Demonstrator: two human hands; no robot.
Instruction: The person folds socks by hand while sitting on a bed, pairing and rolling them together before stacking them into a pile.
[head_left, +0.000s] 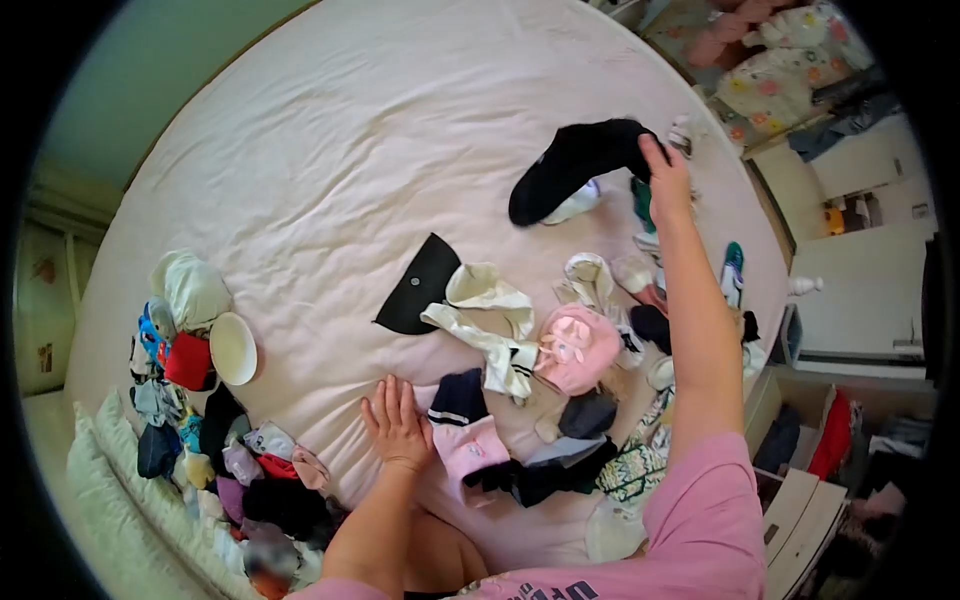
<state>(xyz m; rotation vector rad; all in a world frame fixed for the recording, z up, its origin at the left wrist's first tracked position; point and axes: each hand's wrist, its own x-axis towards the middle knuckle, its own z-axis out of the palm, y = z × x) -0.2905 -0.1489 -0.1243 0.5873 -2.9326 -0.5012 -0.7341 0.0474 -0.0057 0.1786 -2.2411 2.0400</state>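
Note:
My right hand (pixel 668 178), arm stretched out over the far right of the bed, grips a long black sock (pixel 575 165) by one end. The sock hangs out to the left, above a white item it partly hides. My left hand (pixel 398 425) lies flat on the pale sheet with its fingers spread, holding nothing. Just right of it lies a pink and navy garment (pixel 465 430). Farther up are a black cloth piece with a snap (pixel 415 290), a cream strip of fabric (pixel 490 300) and a pink cap with a bunny face (pixel 578 350).
Piled clothes and small items (pixel 270 500) cover the bed's left front, beside a red item (pixel 190 360) and a white bowl (pixel 234 348). A patterned cloth (pixel 640 450) lies by my right arm. Beyond the bed's right edge stand a white cabinet (pixel 860 270) and open drawers (pixel 800 510) with clothes.

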